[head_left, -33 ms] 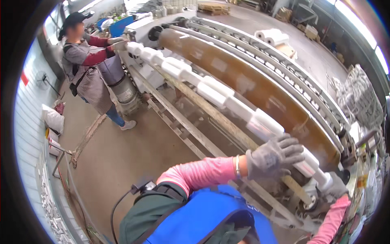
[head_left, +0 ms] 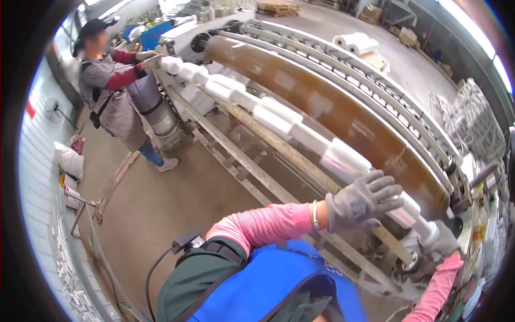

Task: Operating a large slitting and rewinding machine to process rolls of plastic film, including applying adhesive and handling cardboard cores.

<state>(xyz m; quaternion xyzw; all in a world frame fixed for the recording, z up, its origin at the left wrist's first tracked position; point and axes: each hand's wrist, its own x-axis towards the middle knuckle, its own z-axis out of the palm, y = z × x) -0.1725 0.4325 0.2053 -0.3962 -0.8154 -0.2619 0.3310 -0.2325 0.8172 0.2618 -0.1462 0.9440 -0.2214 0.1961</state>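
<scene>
A long shaft strung with white film rolls (head_left: 348,158) runs diagonally from far left to near right. My left hand (head_left: 363,203), in a grey glove, lies over the rolls near my end, palm down with fingers stretched and spread. At the near right end of the shaft, my right hand (head_left: 445,241), also gloved in grey, closes around the end of the white tube (head_left: 428,231); its fingertips are partly hidden. A co-worker (head_left: 115,86) in a checked apron has gloved hands (head_left: 153,59) at the far end.
Beyond the shaft lies a big brown roller (head_left: 322,107) in a machine frame. Pale rails (head_left: 236,155) run along its near side. A grey cylindrical drum (head_left: 163,121) stands beside the co-worker. White rolls (head_left: 354,43) lie on the floor behind, and wrapped bundles (head_left: 475,118) are stacked at right.
The whole view has shifted slightly, with the machine a little further left. My left hand's spread fingers have moved slightly up relative to my body; both hands keep their places along the shaft.
</scene>
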